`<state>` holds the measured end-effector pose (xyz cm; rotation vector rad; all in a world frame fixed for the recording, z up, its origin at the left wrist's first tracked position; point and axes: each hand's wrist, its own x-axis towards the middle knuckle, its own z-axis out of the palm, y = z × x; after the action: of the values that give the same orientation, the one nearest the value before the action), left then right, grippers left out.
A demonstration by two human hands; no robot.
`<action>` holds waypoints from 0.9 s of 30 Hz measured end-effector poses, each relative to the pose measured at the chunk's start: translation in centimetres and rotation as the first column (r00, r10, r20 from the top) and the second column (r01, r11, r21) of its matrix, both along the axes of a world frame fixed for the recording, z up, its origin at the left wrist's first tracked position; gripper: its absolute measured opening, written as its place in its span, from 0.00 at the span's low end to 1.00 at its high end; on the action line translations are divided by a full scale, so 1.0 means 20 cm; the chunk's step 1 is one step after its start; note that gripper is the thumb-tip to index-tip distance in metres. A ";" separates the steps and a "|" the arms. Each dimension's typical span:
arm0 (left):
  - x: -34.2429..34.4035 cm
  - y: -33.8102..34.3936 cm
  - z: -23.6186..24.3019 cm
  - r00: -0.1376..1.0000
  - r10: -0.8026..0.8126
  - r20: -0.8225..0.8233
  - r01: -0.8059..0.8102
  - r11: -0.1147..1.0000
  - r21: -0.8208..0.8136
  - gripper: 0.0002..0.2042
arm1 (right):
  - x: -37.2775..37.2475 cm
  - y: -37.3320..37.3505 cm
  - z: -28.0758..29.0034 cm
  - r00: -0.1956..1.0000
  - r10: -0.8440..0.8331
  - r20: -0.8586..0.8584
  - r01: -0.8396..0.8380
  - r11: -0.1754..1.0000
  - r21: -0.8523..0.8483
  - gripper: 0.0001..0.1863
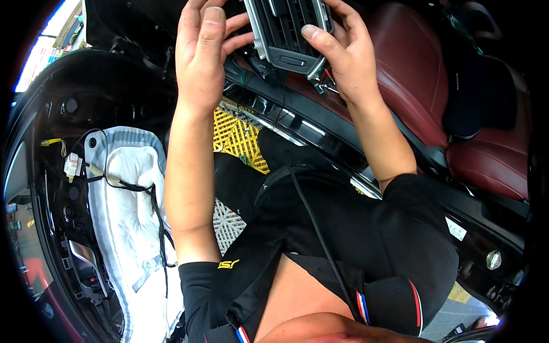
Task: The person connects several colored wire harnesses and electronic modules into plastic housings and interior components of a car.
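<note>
Your left hand (pixel 203 51) is spread, its thumb standing clear of the vent and two fingers reaching the vent's near edge; you cannot tell from here whether they press. Your right hand (pixel 349 51) pinches the opposite edge, thumb over the slats and fingers partly hidden behind. The air vent (pixel 289 34) is held up just left of the maroon seat (pixel 400 68), tilted.

It looks like moulded plastic, so expect it light and stiff, and perhaps a little slippery on the smooth silver trim. The thin slats look the fragile part: take hold by the outer frame on both sides, and ease your thumb off them.

Left of the seat and below the vent, a red wire (pixel 327 76) shows by your wrist; don't snag it. Farther left of the seat lie the yellow grid flooring (pixel 237 132) and white door padding (pixel 134 200).
</note>
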<state>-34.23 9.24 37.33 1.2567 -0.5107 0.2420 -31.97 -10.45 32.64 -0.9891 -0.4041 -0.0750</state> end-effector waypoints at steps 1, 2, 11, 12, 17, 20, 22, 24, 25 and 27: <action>-0.02 0.01 0.03 0.984 -0.170 0.043 0.173 0.982 -0.073 0.38 | 0.00 0.00 0.04 1.000 0.030 0.007 -0.030 1.000 0.001 0.42; -0.02 -0.01 0.02 0.998 0.037 0.047 -0.043 0.991 0.127 0.38 | 0.04 -0.01 0.01 0.999 0.028 0.017 -0.029 0.999 0.020 0.41; -0.09 -0.23 -0.14 0.972 0.214 0.092 -0.233 0.910 0.344 0.57 | 0.00 0.05 0.02 0.997 -0.074 0.038 0.069 0.990 0.122 0.40; -0.09 -0.24 -0.13 0.967 0.229 0.110 -0.253 0.915 0.315 0.52 | 0.01 0.08 0.00 0.996 -0.084 0.041 0.077 0.987 0.143 0.40; -0.07 -0.20 -0.07 0.965 0.249 0.077 -0.261 0.932 0.250 0.48 | 0.05 0.04 -0.01 0.988 -0.088 0.131 0.095 0.994 -0.049 0.41; -0.08 -0.16 0.02 0.891 0.389 0.236 -0.454 0.796 0.401 0.42 | 0.08 -0.02 -0.02 0.983 -0.113 0.142 0.119 0.992 -0.031 0.46; -0.04 -0.14 0.03 0.777 0.327 0.538 -0.608 0.612 0.506 0.40 | 0.03 -0.04 -0.02 0.995 -0.018 0.096 0.015 0.999 0.030 0.53; 0.01 -0.17 -0.03 0.618 0.220 0.754 -0.724 0.535 0.437 0.39 | 0.01 0.04 0.00 0.987 -0.015 0.160 0.005 0.998 0.062 0.55; 0.04 -0.18 -0.04 0.513 0.165 0.842 -0.782 0.494 0.380 0.39 | 0.03 0.08 0.01 0.974 -0.045 0.223 0.031 0.997 0.067 0.55; -0.02 -0.22 -0.06 0.625 0.186 0.758 -0.720 0.514 0.467 0.41 | 0.07 0.04 0.10 0.975 -0.106 0.194 0.101 0.994 0.038 0.54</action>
<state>-34.55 4.76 36.07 2.1716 -0.8756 1.0806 -30.55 -9.59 34.74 -0.9782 -0.5298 -0.2732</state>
